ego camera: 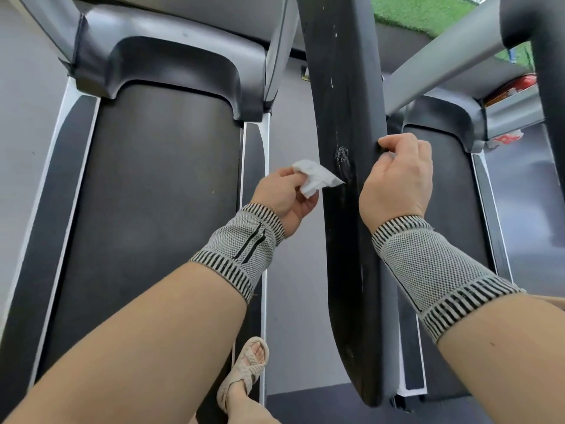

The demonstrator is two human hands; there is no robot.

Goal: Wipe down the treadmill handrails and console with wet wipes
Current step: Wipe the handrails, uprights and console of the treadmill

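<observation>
Handrail (342, 87), black, scuffed: we judge the wiping step in hand. Our left hand (284, 194) pinches a crumpled wet wipe (315, 177), its tip touching the worn patch on the rail; our right hand (397, 179) curls round the rail's far edge. Next move, we judge: press the wipe flat and rub. Below lie treadmill belts (153, 194), grey floor, and green turf (419, 10) beyond.

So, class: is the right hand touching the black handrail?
Touching. The head view shows the right hand with fingers curled over the edge of the black handrail.
</observation>
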